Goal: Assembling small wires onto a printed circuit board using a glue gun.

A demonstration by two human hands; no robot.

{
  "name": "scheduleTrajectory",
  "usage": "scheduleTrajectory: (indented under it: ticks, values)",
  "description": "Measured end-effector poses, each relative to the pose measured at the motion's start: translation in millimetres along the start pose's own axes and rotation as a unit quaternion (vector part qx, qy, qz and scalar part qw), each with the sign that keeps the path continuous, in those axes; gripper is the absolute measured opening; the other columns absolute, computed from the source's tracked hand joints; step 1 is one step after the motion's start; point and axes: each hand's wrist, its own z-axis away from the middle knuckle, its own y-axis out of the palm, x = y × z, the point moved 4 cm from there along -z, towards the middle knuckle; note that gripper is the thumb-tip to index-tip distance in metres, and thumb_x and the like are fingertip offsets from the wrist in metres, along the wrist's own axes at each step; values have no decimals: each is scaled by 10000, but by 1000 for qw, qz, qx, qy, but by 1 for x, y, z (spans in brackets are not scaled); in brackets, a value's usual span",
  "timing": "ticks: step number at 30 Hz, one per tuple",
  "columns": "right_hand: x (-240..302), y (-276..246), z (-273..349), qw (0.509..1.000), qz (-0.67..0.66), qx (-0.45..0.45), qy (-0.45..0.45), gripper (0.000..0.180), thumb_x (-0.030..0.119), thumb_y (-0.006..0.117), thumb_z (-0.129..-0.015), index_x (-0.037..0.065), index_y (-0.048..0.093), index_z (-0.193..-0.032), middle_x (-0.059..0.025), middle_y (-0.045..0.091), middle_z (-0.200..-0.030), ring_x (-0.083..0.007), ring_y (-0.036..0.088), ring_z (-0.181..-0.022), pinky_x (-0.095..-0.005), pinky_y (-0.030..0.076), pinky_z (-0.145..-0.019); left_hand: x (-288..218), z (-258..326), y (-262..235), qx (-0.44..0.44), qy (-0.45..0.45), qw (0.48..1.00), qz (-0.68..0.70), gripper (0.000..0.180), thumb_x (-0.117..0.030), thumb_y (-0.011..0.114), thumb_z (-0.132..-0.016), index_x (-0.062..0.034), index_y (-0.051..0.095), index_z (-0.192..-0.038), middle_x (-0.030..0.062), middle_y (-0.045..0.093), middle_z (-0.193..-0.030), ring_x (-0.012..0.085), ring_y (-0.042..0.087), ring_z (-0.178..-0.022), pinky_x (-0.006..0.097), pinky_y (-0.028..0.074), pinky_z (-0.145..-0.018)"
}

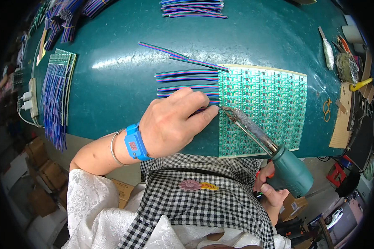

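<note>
A green panel of many small circuit boards (pixel 264 103) lies on the table in front of me. Short multicoloured ribbon wires (pixel 187 79) stick out leftward from its left edge, one below another. My left hand (pixel 174 116) is closed in a pinch by that edge, on a ribbon wire (pixel 201 110) mostly hidden under the fingers. A green-bodied soldering gun (pixel 293 172) is in my right hand (pixel 272 191), which wraps its handle below the table edge. Its dark tip meets the board edge right beside my left fingertips. Two loose ribbon wires (pixel 162 49) lie above the row.
A bundle of ribbon wires (pixel 193 7) lies at the far side, with more bundles (pixel 66 18) at the far left. Wired board panels (pixel 58 95) lean at left near a power strip (pixel 32 97). Yellow-handled scissors (pixel 327 110) and cardboard (pixel 340 120) are on the right.
</note>
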Motion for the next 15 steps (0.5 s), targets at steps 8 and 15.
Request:
scheduleTrajectory:
  ticks: [8,15]
  values:
    - [6,3,-1,998,-46,-21,-34,550,121,815,-779,-59,547,-1225,-102,571,-755,-186,551,-563,-302,487,-537,-1,-1,-1,-4,18,1000,-26,414,19,723,-625,-18,751,-1037,76,619,-900,221,592,-703,330,494,-541]
    - [2,2,5,999,-30,-40,-7,558,119,825,-773,-27,555,-1238,-105,579,-782,-185,557,-587,-314,493,-544,0,-3,-1,-6,14,1000,-13,396,17,718,-630,-17,756,-1023,73,619,-899,216,590,-702,329,494,-547]
